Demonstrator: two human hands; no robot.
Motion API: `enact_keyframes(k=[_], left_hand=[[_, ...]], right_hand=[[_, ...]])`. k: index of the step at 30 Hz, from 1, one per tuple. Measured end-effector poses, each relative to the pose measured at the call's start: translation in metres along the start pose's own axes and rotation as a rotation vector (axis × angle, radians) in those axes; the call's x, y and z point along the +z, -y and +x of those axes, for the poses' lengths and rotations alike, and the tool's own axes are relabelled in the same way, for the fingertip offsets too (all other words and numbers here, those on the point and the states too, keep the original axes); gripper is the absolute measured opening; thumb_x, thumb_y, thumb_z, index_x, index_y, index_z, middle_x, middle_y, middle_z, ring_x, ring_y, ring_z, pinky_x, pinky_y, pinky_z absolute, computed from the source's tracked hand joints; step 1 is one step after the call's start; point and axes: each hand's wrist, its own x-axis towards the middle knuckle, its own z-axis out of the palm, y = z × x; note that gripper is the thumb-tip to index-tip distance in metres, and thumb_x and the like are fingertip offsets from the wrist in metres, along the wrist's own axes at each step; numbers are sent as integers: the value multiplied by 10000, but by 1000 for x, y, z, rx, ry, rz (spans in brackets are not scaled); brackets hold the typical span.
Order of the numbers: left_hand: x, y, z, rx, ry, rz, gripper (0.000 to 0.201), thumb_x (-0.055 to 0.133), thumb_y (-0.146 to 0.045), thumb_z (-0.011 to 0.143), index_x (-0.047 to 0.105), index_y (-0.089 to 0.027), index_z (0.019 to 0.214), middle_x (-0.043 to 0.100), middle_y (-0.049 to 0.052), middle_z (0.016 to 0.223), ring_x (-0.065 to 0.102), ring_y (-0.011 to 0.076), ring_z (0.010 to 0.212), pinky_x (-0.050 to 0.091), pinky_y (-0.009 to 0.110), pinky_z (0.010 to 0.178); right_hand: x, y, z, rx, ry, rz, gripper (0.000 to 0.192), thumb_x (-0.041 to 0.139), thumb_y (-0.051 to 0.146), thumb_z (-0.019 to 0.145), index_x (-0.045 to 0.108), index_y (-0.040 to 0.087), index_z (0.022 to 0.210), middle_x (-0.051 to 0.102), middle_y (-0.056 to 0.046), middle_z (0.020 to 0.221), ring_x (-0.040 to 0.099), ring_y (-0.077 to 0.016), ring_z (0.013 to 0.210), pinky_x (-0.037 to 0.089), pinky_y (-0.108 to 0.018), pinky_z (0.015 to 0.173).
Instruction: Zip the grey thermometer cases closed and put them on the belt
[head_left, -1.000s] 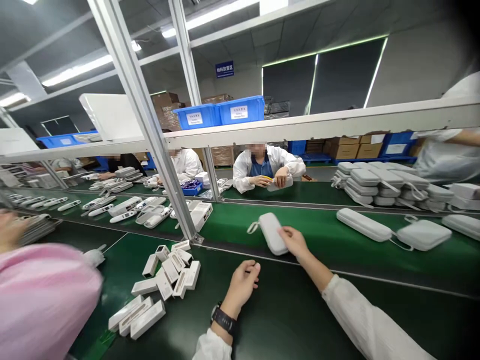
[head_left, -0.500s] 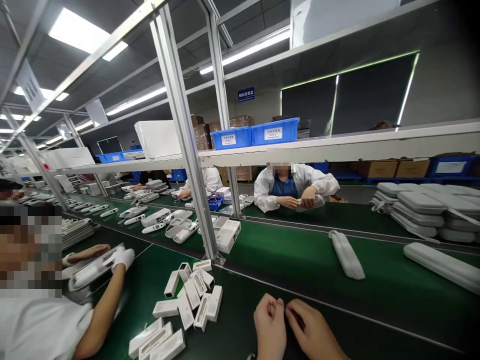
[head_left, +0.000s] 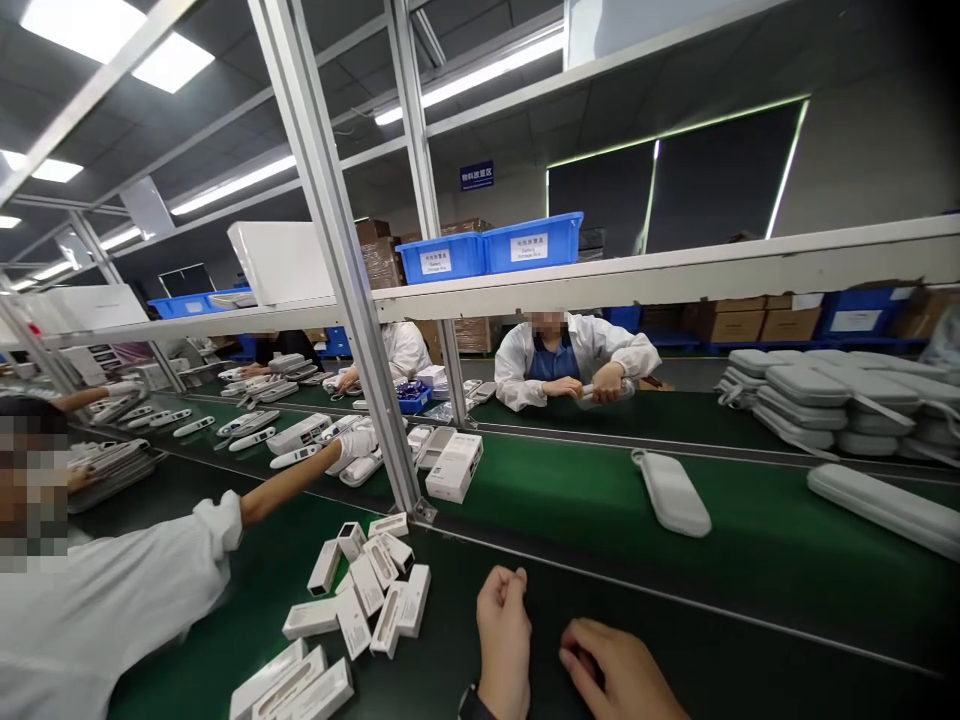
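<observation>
Two bare hands low in the frame on a dark green bench, small white boxes just to their left.

Head view: left hand (head_left: 504,625) at bottom centre, fingers curled into a loose fist, nothing visible inside. Right hand (head_left: 611,668) just beside it, knuckles up, fingers folded under; whether anything sits in the grasp, cannot tell. Heap of small white boxes (head_left: 371,590) at lower left centre, near the left hand but apart. Grey zip case (head_left: 670,490) right of centre on the green conveyor belt (head_left: 570,500), well apart from both hands. Slanted aluminium post (head_left: 337,260) crossing the left half, foot planted between boxes and belt. Co-worker's gloved hand (head_left: 352,445) reaching in from left, behind that post. Stacked grey cases (head_left: 817,400) at far right.
</observation>
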Motion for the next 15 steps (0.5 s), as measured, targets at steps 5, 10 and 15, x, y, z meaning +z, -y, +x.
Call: enact_keyframes(k=[5, 10, 15], left_hand=[[2, 2, -2, 33, 13, 16, 566, 723, -675, 684, 364, -244, 614, 211, -113, 471, 170, 77, 431, 175, 239, 432], [4, 10, -3, 45, 50, 41, 577, 730, -670, 690, 359, -236, 608, 235, -107, 488, 185, 71, 433, 198, 227, 428], [3, 10, 0, 53, 58, 35, 562, 717, -669, 707, 375, -233, 613, 232, -107, 481, 191, 73, 436, 188, 224, 426]], right_hand=[[-4, 5, -2, 9, -7, -6, 206, 458, 339, 935, 610, 246, 832, 636, -12, 741, 613, -181, 649, 384, -265, 596], [-3, 4, -1, 7, -10, -7, 208, 454, 327, 935, 615, 238, 838, 635, -13, 747, 607, -174, 656, 378, -258, 598], [-1, 1, -1, 0, -20, -5, 206, 451, 318, 940, 614, 242, 841, 631, -10, 750, 607, -174, 664, 372, -266, 607]])
